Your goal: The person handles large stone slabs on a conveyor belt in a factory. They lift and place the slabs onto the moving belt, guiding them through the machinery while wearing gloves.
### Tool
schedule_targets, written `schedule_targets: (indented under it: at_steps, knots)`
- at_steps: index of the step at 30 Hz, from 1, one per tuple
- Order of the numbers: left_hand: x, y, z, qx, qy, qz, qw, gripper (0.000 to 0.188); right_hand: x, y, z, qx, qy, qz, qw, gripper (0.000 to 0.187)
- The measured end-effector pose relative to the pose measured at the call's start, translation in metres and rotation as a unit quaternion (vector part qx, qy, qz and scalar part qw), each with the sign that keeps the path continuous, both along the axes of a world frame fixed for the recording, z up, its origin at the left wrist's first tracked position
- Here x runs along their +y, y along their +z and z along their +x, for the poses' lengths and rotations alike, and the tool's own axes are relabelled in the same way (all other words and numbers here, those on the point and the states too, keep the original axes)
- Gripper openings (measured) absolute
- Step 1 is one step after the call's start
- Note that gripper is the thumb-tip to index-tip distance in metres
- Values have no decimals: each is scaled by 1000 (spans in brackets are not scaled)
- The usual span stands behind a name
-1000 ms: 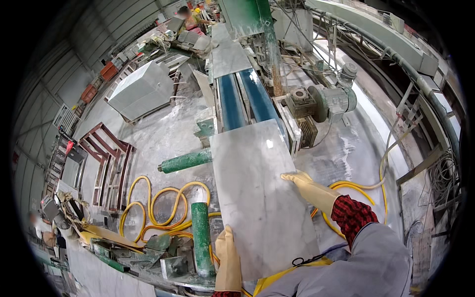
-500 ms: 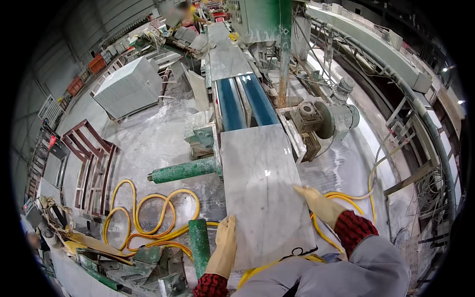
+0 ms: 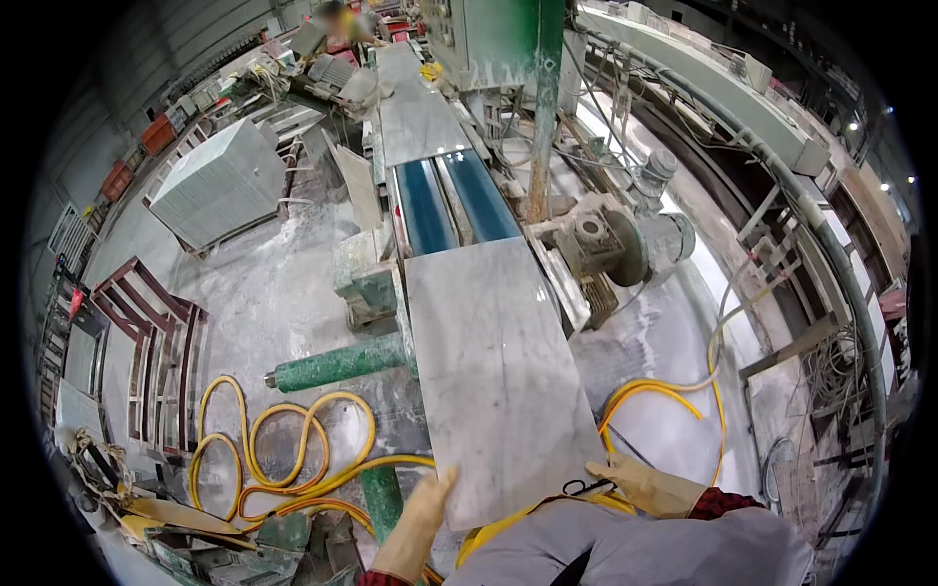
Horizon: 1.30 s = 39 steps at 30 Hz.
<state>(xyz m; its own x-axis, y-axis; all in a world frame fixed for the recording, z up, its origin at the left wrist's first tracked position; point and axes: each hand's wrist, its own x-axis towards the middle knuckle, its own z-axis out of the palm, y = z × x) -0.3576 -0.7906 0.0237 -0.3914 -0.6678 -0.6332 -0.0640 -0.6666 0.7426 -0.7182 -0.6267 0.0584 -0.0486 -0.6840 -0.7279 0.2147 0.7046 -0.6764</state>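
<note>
A pale grey-veined marble slab (image 3: pixel 503 381) lies lengthwise before me, its far end on the conveyor and its near end by my waist. My left hand (image 3: pixel 420 513), in a cream glove, is closed on the slab's left edge near the close corner. At the right near corner, my right hand (image 3: pixel 645 485) grips the edge, thumb side up; its lower fingers are partly hidden. A small black loop (image 3: pixel 584 485) shows at that corner. Beyond the slab, two blue conveyor belts (image 3: pixel 427 207) run away from me, and a second marble slab (image 3: pixel 415 112) lies farther along.
Yellow hoses (image 3: pixel 256 454) coil on the floor at left, beside a green roller (image 3: pixel 337 362). A motor (image 3: pixel 625 244) juts out right of the conveyor. Farther left stand a dark red rack (image 3: pixel 161 352) and a slab stack (image 3: pixel 217 184). Another person (image 3: pixel 342 27) is at the far end.
My right hand has slid back along the slab's right edge to its near corner. My left hand has stayed at the left edge. The view has shifted slightly right.
</note>
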Motion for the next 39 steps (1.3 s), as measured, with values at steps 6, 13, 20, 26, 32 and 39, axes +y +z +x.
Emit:
schedule_targets:
  at_steps: [6,13,20,26,32,39]
  knots:
    - [-11,-33,5,9,-30,79,996,47,-73,-54,-35,43,-41,-11,998,37]
    - [-139,-33,-87,7,211,36,977,43,-234,-96,-65,52,-251,-22,966,41]
    - [-146,-39,-108,-1,193,111,975,56,-232,-94,-74,-135,-160,53,976,53]
    - [-191,-33,-118,-3,208,55,977,52,-281,-88,-61,-82,-89,-7,993,59]
    - [-206,-33,-118,-41,189,57,979,42,-291,-111,-61,-110,-119,-5,987,56]
    - [-246,-32,-129,-11,179,72,981,38,-329,-102,-69,-44,-120,-31,991,62]
